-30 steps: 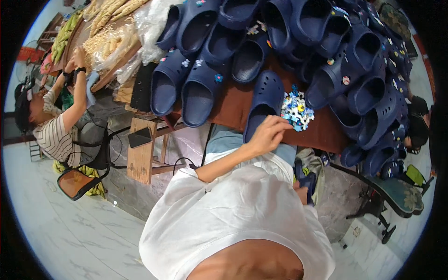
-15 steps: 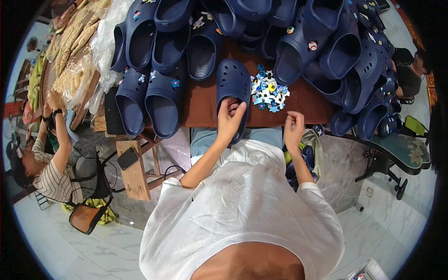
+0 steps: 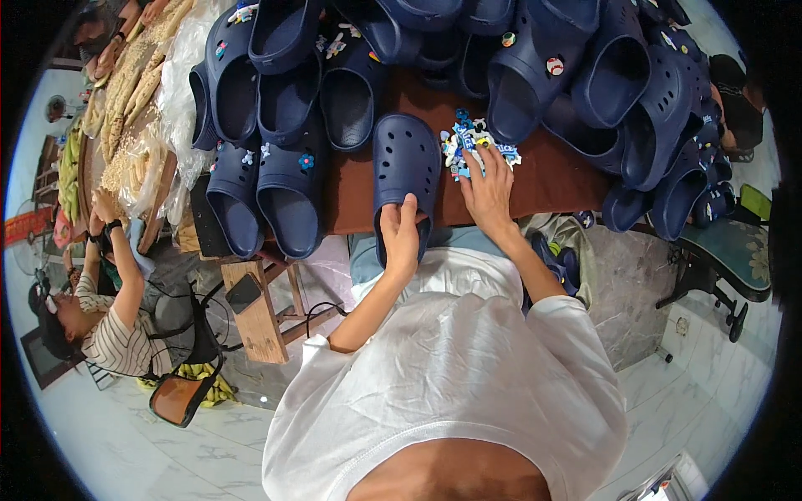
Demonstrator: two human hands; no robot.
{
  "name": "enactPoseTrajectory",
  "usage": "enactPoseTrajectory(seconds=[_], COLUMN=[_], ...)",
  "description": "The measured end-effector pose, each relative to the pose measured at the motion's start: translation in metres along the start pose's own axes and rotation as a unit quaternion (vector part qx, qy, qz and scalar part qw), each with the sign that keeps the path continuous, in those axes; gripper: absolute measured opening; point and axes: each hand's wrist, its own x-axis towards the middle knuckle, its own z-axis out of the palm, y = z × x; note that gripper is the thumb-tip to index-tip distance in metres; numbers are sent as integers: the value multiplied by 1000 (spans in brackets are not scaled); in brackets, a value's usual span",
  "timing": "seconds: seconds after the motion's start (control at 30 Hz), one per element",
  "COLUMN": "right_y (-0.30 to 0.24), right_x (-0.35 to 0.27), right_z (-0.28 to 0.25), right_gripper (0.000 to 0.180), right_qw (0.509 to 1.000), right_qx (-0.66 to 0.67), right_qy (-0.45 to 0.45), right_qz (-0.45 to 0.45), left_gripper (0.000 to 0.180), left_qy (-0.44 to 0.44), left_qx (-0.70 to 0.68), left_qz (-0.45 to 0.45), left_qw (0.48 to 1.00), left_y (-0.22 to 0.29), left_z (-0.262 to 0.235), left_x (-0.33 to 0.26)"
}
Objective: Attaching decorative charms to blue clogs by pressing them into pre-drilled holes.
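Note:
A navy clog (image 3: pixel 407 159) with holes across its top lies at the table's near edge, its opening toward me. My left hand (image 3: pixel 401 235) grips it at the opening, thumb on the outside and fingers inside, partly hidden. To the right is a small pile of colourful shoe charms (image 3: pixel 458 149) in white, blue, black and yellow. My right hand (image 3: pixel 489 185) lies over this pile, palm down and fingers spread, its fingertips touching the charms. Whether a charm is under the fingertips cannot be made out. Left of the held clog stands another clog (image 3: pixel 288 188) with a blue flower charm.
Many navy clogs (image 3: pixel 614 79) are heaped along the back and right of the brown table (image 3: pixel 555 179). At left, a person in a striped shirt (image 3: pixel 117 321) works beside a round tray of corn. A phone (image 3: pixel 244 292) rests on a wooden stool; a swivel chair (image 3: pixel 723 263) stands at right.
My right hand has moved from beside the table edge up and left onto the charm pile. The left hand still holds the same clog. The whole view has shifted slightly.

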Motion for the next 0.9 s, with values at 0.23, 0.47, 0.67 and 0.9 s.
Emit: enactPoseTrajectory(seconds=[0.23, 0.47, 0.67, 0.9], right_y=[19, 20, 20, 4], right_x=[-25, -31, -15, 26], right_z=[-18, -17, -27, -24], right_gripper=[41, 44, 33, 30], right_qw=[982, 987, 990, 999], right_qx=[117, 94, 57, 41], right_qy=[78, 36, 52, 13], right_qz=[127, 122, 118, -3], left_gripper=[26, 31, 39, 41], left_qy=[21, -4, 52, 59], left_qx=[5, -23, -139, -225], left_qz=[-12, -33, -102, -130], left_qw=[1000, 999, 984, 964], left_y=[-5, -6, 2, 0], left_z=[-9, -10, 1, 6], left_x=[-3, 11, 15, 24])
